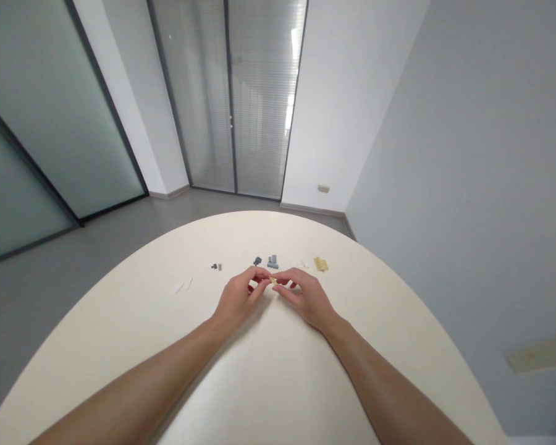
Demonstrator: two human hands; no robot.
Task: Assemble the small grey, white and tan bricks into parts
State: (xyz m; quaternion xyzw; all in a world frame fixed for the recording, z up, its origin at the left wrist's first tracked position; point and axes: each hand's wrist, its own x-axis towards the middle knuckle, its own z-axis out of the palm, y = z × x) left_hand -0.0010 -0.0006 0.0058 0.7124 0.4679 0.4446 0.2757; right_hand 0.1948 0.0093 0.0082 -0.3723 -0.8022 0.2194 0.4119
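Between my fingertips is a small yellowish building brick (273,280), partly covered by the fingers. My left hand (242,290) pinches it from the left, and my right hand (304,294) pinches it from the other side. Both hands are closed, just above the table. Beyond them lie blue-grey bricks (272,262) and dark bricks (257,261). Tan bricks (321,264) sit to the right in a small group, with tiny white pieces (303,264) beside them. Whether the held brick is one piece or several joined, I cannot tell.
The round white table (264,395) curves away on both sides. At left are a small black piece (214,266), a grey piece (220,267) and two flat white pieces (178,287). A glass partition (259,105) and a grey wall (467,154) stand beyond the table.
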